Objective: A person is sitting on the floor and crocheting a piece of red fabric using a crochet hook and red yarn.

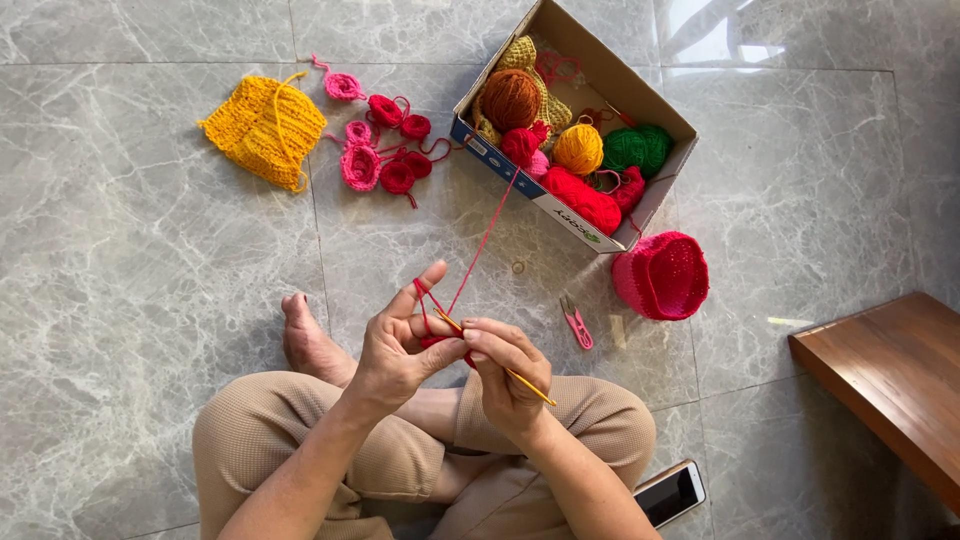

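**Hands busy with hook and red yarn, just below the yarn box**

Right hand [508,375] is pinched shut on a thin yellow crochet hook [500,365], which runs diagonally: working tip up-left into the little red crochet piece [447,345], back end poking down-right past the fingers. Left hand [400,350] is clamped on that red piece, index finger stuck up with the red yarn strand [485,240] looped over it. The strand climbs up-right to the cardboard box [655,110] full of yarn balls. Below the box, the pink snips [576,322]. Right below the box's lower corner, a pink crocheted cap [662,275]. Left of the box, small pink and red crochet bits [385,145], then a yellow knitted piece [265,128].
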